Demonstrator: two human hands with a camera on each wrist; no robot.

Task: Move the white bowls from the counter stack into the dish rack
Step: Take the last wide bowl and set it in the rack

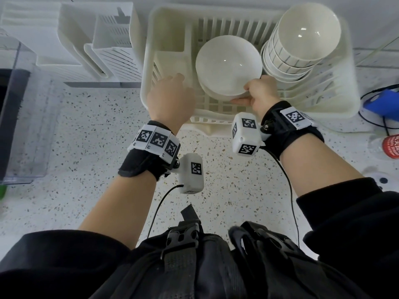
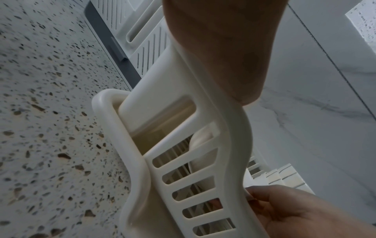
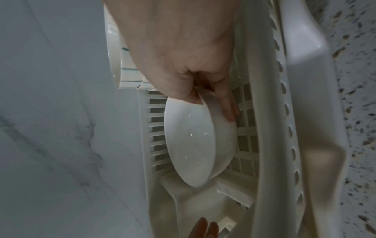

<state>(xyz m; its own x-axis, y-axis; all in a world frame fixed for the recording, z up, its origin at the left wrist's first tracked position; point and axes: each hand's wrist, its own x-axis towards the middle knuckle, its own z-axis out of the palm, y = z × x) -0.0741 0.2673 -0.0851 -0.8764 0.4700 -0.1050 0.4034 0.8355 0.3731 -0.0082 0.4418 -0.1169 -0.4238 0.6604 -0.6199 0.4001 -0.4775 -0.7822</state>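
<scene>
Speckled counter (image 1: 86, 117) bore the cream dish rack (image 1: 149, 61). Stack of bowls (image 1: 302, 39) leaned at the rack's right end. White bowl (image 1: 228, 65) stood tilted inside the rack, mouth facing up and away. Right hand (image 1: 259, 91) pinched its near rim, thumb inside. Left hand (image 1: 170, 93) rested on the rack's front wall; finger state hidden.

One cream slotted plastic dish rack (image 1: 149, 67) sits on one speckled terrazzo counter (image 1: 92, 134). It holds one plain white ceramic bowl (image 1: 226, 65) and one stack of ribbed white bowls (image 1: 302, 39), their number unclear. Two hands show: left hand (image 1: 170, 93), right hand (image 1: 259, 91).
</scene>
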